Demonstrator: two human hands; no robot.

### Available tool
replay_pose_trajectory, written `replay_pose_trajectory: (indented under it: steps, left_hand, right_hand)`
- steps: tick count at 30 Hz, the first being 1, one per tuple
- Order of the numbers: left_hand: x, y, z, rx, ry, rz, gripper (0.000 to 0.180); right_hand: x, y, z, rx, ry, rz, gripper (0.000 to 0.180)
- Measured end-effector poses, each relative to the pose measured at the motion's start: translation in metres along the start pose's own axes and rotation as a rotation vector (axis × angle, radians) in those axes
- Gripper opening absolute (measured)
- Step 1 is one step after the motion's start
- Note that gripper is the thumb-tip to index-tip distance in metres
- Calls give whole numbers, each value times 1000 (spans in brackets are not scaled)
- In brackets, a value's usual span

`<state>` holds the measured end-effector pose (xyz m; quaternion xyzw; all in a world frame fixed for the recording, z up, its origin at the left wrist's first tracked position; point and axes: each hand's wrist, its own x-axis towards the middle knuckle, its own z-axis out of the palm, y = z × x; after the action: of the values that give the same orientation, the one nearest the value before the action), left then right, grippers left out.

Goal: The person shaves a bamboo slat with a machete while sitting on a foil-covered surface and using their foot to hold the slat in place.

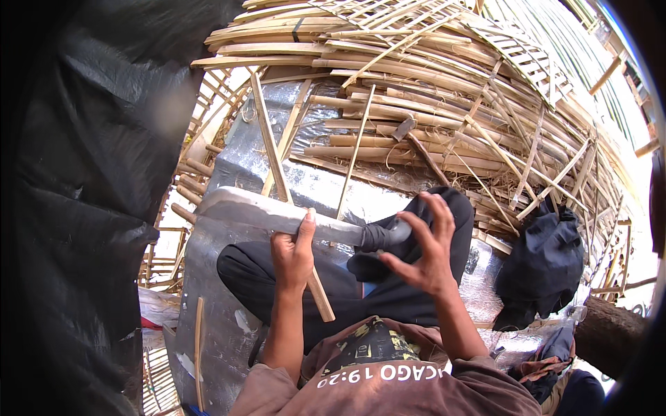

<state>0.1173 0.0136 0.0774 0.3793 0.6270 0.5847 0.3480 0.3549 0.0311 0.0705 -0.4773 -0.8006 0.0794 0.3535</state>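
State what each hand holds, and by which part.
The left hand holds the knife by the blade; whether it also holds the wooden strip is unclear. The right hand, open beside the handle, appears to hold nothing.

This looks like a makeshift bamboo workshop: split bamboo strips [416,74] lie stacked beyond the right fingers [442,216], a hammer [424,156] lies against that pile, silvery sheeting [232,298] covers the ground below the fingers, and black plastic [90,208] spreads far to their left.

The blade [260,212] is grey, its handle [380,237] dark. The strip [270,142] is pale tan, the sheet [208,270] silver. The shirt [409,392] is brown with white lettering.
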Motion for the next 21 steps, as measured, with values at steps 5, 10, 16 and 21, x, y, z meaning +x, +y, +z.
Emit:
replay_pose_trajectory:
  steps: [5, 10, 16, 21]
  left_hand:
    - [9, -10, -13, 279, -152, 103, 25]
    - [33, -26, -23, 109, -141, -124, 24]
    - [93, -42, -61, -299, -416, -370, 39]
    - [132, -38, -91, -615, -444, -336, 61]
  right_hand:
    - [-5, -8, 61, 82, -457, -54, 90]
    - [-21, -13, 106, 354, -469, 112, 68]
    - [-16, -16, 113, 744, -433, 520, 65]
    - [-9, 0, 100, 870, -397, 679, 75]
